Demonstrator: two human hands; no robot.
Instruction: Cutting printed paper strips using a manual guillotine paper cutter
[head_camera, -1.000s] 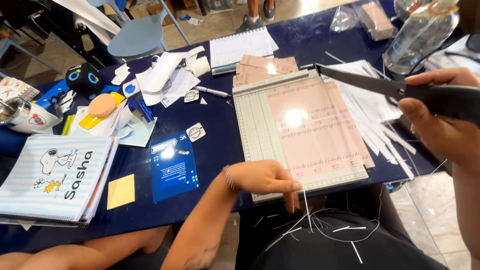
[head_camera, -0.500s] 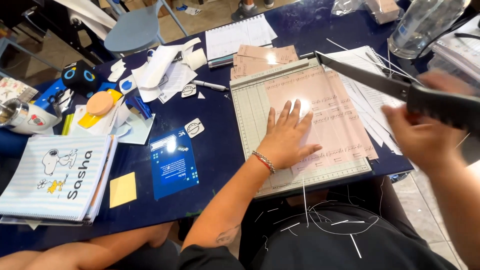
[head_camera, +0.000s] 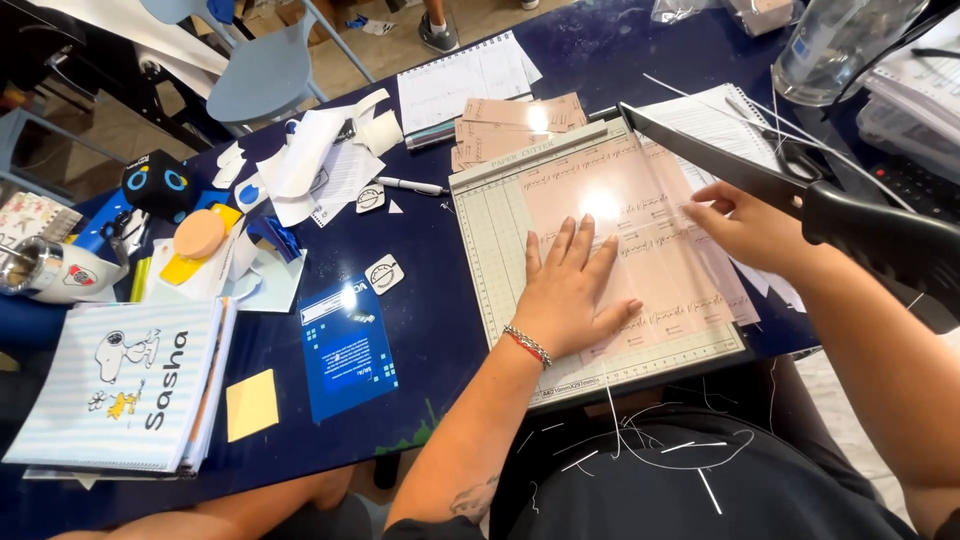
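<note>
Big pink printed paper sheet (head_camera: 640, 230) lies on the grey grid paper cutter (head_camera: 500, 240) w/ long side running away from person; left hand (head_camera: 568, 290) flat on it, fingers spread wide, right hand (head_camera: 745, 228) open, fingertips at its right edge.

Craft/stationery workspace: blue table (head_camera: 440, 330) cluttered with paper cutter (head_camera: 505, 215), notebooks (head_camera: 120, 395), sticky notes (head_camera: 251, 403), paper scraps (head_camera: 320, 165).

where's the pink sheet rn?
Head view, centre-right: pink sheet lies on the paper cutter, left hand flat on it, right hand at its right edge.
</note>
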